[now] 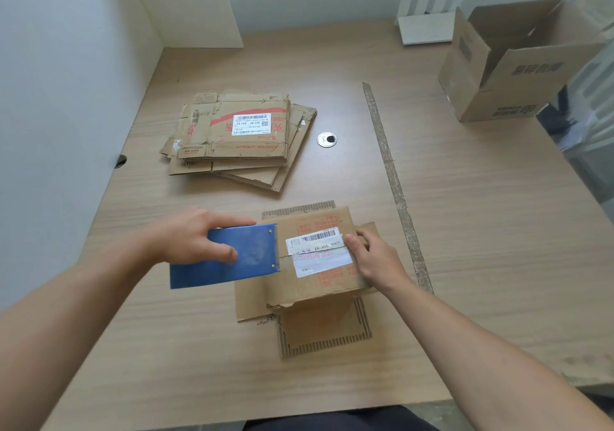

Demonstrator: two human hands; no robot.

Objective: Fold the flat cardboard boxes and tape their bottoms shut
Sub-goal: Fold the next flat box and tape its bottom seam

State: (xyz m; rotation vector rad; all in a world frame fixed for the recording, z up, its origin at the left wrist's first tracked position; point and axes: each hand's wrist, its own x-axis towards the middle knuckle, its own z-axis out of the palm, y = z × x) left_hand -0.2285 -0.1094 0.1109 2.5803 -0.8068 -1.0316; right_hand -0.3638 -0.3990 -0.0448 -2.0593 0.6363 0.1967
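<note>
**A:** A wide, pale worktop (465, 231) fills the frame. At upper right stands one erected box (518, 75), flaps up, well apart from the action.

**B:** Upper centre-left, there's the stack of flat boxes (239, 138). It's light, stiff board, but creased and ragged at the edges. I'd take each one by a folded side, not by a torn flap.

**A:** Now lower centre: the small box (319, 281) sits bottom-up on the worktop, its other flaps splayed flat beneath it.

**B:** And the blue tape dispenser (229, 257) is right at its left edge. The left grip (196, 234) wraps it, thumb along the top, fingers curled across the blue face.

**A:** The right grip (375, 261) lies on the box's right side, fingers loosely flat, thumb pressing beside the white label (315, 247). It holds nothing, it just pins the flaps.

**B:** Is tape strung across the seam? It's clear stuff and hard to tell from here; probably a strip runs over the label.

**A:** That box looks light enough to skid under the pull, so the pressing hand matters. And corrugated walls will crush if squeezed hard.

**B:** Smallest of all is a round silver grommet (326, 139), mid-frame, just beside the stack.
</note>
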